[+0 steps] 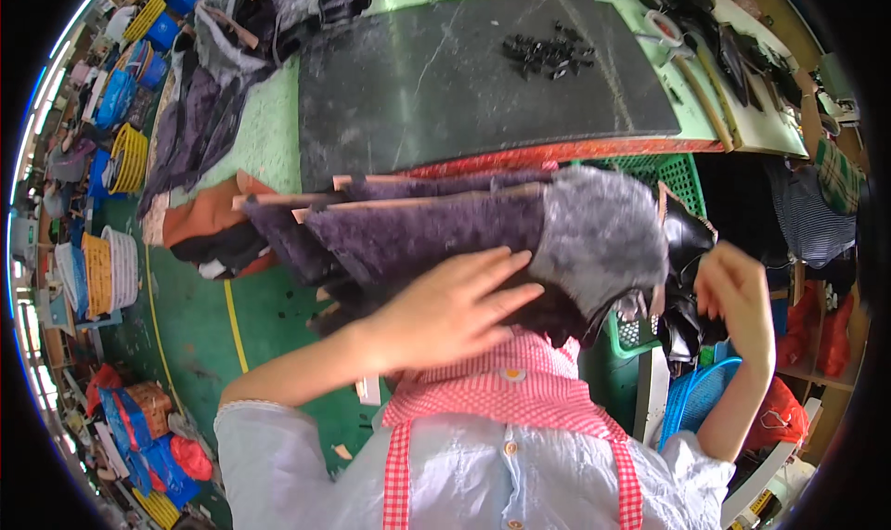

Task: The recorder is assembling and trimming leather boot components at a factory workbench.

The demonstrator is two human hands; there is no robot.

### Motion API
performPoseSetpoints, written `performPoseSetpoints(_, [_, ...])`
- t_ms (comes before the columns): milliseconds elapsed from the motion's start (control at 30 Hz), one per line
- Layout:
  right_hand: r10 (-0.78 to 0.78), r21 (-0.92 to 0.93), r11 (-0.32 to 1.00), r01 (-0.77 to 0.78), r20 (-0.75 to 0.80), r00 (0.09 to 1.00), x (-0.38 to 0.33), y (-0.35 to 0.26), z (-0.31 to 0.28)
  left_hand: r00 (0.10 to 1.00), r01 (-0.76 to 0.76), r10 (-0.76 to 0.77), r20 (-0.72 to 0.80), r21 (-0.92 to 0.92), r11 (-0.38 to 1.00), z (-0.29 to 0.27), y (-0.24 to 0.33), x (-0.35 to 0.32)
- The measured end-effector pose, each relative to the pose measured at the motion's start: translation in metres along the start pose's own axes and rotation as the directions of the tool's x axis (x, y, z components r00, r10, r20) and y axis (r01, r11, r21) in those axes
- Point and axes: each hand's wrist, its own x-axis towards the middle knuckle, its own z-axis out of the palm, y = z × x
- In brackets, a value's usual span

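Note:
A stack of fleece-lined pieces, dark purple (436,226) on one side and grey (603,233) on the other, with tan edges, lies across my lap at the table's front edge. My left hand (464,298) rests on it with fingers stretched out and spread. At the stack's right, my right hand (733,284) is raised with its fingers curled in. Beneath those fingers hang shiny black leather-like pieces (682,330); whether the fingertips grip any of them is hidden. Another black piece with a pale edge (685,228) lies between the stack and this hand.
A dark board (464,84) covers the green table, with a pile of small black parts (549,51) on it. Tape (661,27) lies at the right. More fleece pieces (209,84) drape over the left side. A green basket (640,333) stands beneath the stack's right end.

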Motion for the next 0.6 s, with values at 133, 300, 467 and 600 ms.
performPoseSetpoints(133, [-0.489, -0.072, 0.853, 0.518, 0.241, 0.838, 0.041, -0.013, 0.063, 0.682, 0.596, -0.602, -0.415, -0.161, 0.787, -0.061, -0.004, -0.057])
performPoseSetpoints(300, [-0.561, -0.095, 0.71, 0.698, 0.522, 0.642, 0.111, -0.002, 0.137, 0.3, 0.926, -0.953, 0.039, -0.254, 0.281, -0.088, -0.001, -0.093])
performPoseSetpoints(467, [-0.688, -0.017, 0.568, 0.823, 0.539, 0.485, 0.126, -0.002, 0.147, 0.684, 0.549, -0.545, -0.486, -0.149, 0.822, -0.063, -0.022, -0.065])
performPoseSetpoints(600, [-0.658, 0.04, 0.599, 0.8, 0.594, 0.463, 0.129, -0.006, 0.147, 0.822, 0.18, -0.239, -0.517, -0.162, 0.97, -0.064, -0.055, -0.003])
